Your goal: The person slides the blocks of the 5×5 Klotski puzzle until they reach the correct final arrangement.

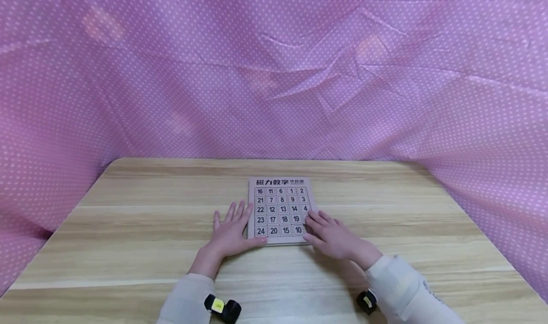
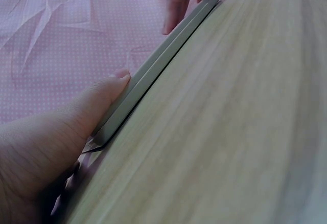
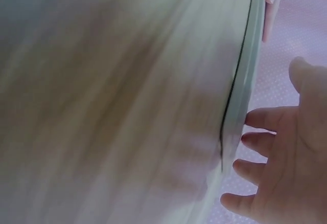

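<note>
A flat, pale number sliding puzzle (image 1: 282,241) lies on the table, with rows of numbered square tiles and dark Chinese lettering along its far edge. My left hand (image 1: 231,237) rests at its left side, fingers straight and spread, the thumb on the near left corner. In the left wrist view that thumb (image 2: 115,83) lies over the rim of the puzzle's grey side (image 2: 148,73). From the right, my right hand (image 1: 336,239) reaches over the puzzle's edge with its fingertips at the right-hand column. It covers the lower tiles there.
The wood-grain table (image 1: 150,219) extends on all sides of the puzzle. Pink dotted cloth (image 1: 274,76) hangs behind the table and along both sides. Each sleeved wrist carries a small black device, the left one (image 1: 231,310) with a yellow label.
</note>
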The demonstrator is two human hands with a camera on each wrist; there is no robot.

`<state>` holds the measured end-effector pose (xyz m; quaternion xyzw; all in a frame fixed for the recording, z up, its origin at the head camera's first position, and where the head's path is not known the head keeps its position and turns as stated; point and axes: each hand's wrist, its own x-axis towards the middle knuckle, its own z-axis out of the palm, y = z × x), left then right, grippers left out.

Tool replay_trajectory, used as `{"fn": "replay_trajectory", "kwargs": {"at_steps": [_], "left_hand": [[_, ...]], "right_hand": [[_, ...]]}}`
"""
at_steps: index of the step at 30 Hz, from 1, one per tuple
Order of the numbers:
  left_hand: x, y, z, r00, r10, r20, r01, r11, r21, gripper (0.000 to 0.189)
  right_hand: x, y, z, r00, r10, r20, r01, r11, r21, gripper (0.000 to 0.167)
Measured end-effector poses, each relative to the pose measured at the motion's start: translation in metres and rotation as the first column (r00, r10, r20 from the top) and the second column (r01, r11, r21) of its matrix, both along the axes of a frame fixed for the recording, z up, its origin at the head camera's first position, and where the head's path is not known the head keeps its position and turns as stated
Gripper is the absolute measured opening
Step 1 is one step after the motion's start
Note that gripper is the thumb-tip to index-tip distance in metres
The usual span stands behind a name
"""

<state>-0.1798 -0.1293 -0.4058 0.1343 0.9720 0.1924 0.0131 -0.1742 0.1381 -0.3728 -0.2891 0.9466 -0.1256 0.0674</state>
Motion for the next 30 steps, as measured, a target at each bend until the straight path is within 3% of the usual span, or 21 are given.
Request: {"fn": "replay_trajectory", "kwargs": {"at_steps": [16,30], "left_hand": [[0.001,0.000,0.001,1.000,-0.004,-0.008,0.004,1.000,-0.019,0.102],[-0.002,-0.003,0.001,1.000,-0.021,-0.010,0.020,1.000,-0.018,0.101]], "right_hand": [[0.014,-0.067,0.006,0.981,0.196,-0.009,-0.194,0.977,0.088,0.059],[0.011,-0.078,0.006,0.980,0.199,0.015,-0.199,0.974,0.107,0.055]]}}
